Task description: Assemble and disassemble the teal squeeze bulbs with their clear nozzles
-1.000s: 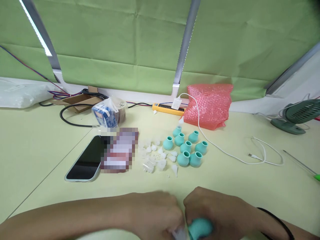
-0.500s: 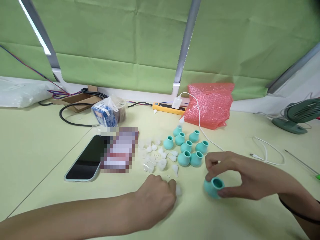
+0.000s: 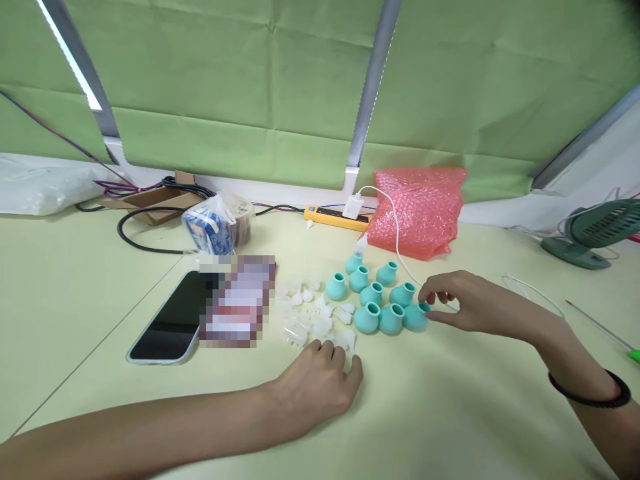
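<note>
My right hand [image 3: 467,305] pinches the rim of a teal rubber cup [image 3: 414,317] and holds it on the table against the right end of a cluster of several teal cups [image 3: 374,295]. My left hand [image 3: 320,380] lies knuckles-up on the table. Its fingertips touch the near edge of a scatter of small white plastic pieces [image 3: 310,313]. One white cone-shaped piece [image 3: 351,340] lies just beyond my left index finger. Whether my left fingers pinch a piece is hidden.
A phone [image 3: 167,323] lies face up at left beside a blurred packet [image 3: 237,300]. Behind are a bagged blue box [image 3: 213,227], a cardboard box with cables [image 3: 150,200], a yellow power strip [image 3: 336,217], pink bubble wrap [image 3: 420,210], a white cable [image 3: 530,293] and a green fan [image 3: 595,233].
My right hand carried the teal cup from near my body forward and left to the cluster. My left hand moved forward to the white pieces.
</note>
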Available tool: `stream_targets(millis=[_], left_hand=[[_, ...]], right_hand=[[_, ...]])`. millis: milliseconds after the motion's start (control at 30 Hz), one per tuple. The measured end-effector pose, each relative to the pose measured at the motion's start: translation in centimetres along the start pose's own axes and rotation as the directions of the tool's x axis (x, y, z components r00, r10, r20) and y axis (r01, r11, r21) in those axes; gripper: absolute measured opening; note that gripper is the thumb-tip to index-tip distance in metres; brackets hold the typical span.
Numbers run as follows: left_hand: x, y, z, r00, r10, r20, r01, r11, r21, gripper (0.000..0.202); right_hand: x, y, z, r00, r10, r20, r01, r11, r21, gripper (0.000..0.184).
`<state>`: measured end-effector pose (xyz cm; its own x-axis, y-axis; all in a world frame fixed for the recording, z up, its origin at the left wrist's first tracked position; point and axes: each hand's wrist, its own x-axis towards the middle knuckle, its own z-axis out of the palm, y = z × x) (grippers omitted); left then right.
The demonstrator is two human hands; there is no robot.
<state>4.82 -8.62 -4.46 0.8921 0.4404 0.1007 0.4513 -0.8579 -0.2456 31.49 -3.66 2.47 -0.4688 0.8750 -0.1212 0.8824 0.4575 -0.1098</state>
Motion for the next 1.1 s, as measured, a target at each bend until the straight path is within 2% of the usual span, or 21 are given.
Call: stream_targets(millis=[167, 267, 333, 400, 467, 600, 667, 767, 867, 1000, 1033, 1067, 1100], left_hand=[[-0.1, 0.1, 1.0, 0.999, 0.015, -0.050, -0.012, 0.998, 0.063, 0.017], [-0.2, 0.1, 0.9, 0.998, 0.015, -0.062, -0.008, 0.994, 0.111, 0.018], [-0.2, 0.2, 0.7, 0.997, 0.029, -0.077, -0.018, 0.991, 0.132, 0.019], [-0.3, 0.2, 0.5, 0.995, 0.040, -0.094, -0.026, 0.988, 0.150, 0.020], [-0.4, 0.3, 0.4, 0.994, 0.045, -0.103, -0.028, 0.987, 0.159, 0.020], [-0.7, 0.4, 0.1, 0.993, 0.057, -0.102, -0.041, 0.987, 0.156, 0.021], [-0.8, 0.4, -0.1, 0.993, 0.066, -0.097, -0.051, 0.987, 0.155, 0.021], [-0.9, 0.5, -0.4, 0.994, 0.072, -0.087, -0.059, 0.988, 0.143, 0.021], [-0.9, 0.5, -0.5, 0.993, 0.075, -0.088, -0.063, 0.988, 0.139, 0.020], [-0.8, 0.6, -0.6, 0.990, 0.091, -0.107, -0.076, 0.988, 0.137, 0.019], [-0.8, 0.6, -0.6, 0.989, 0.095, -0.116, -0.080, 0.988, 0.133, 0.018], [-0.9, 0.6, -0.6, 0.987, 0.100, -0.126, -0.084, 0.988, 0.126, 0.017], [-0.9, 0.7, -0.6, 0.985, 0.105, -0.140, -0.088, 0.989, 0.121, 0.016]], right_hand=[[-0.3, -0.3, -0.3, 1.000, 0.008, -0.008, -0.009, 1.000, -0.024, 0.024], [0.0, -1.0, -0.7, 0.989, 0.024, -0.143, -0.028, 0.999, -0.030, 0.028], [0.7, -1.7, -0.8, 0.961, 0.012, -0.277, -0.016, 1.000, -0.013, 0.032], [1.8, -2.3, -1.0, 0.935, -0.016, -0.354, 0.014, 1.000, -0.009, 0.037], [3.3, -2.7, -1.1, 0.944, -0.044, -0.328, 0.042, 0.999, -0.014, 0.041], [6.4, -3.0, -1.3, 0.979, -0.055, -0.197, 0.051, 0.998, -0.023, 0.042], [7.8, -2.8, -1.1, 0.984, -0.067, -0.164, 0.064, 0.998, -0.021, 0.044], [9.3, -2.5, -0.4, 0.974, -0.155, -0.166, 0.155, 0.988, -0.010, 0.042], [10.2, -2.1, 0.6, 0.940, -0.199, -0.276, 0.198, 0.980, -0.034, 0.036], [10.6, -1.9, 1.0, 0.877, -0.116, -0.466, 0.108, 0.993, -0.045, 0.032], [10.6, -2.0, 0.8, 0.842, -0.083, -0.533, 0.073, 0.997, -0.040, 0.032], [10.5, -2.1, 0.5, 0.783, -0.055, -0.620, 0.045, 0.999, -0.031, 0.032], [10.3, -2.3, 0.1, 0.697, -0.036, -0.716, 0.032, 0.999, -0.019, 0.030]])
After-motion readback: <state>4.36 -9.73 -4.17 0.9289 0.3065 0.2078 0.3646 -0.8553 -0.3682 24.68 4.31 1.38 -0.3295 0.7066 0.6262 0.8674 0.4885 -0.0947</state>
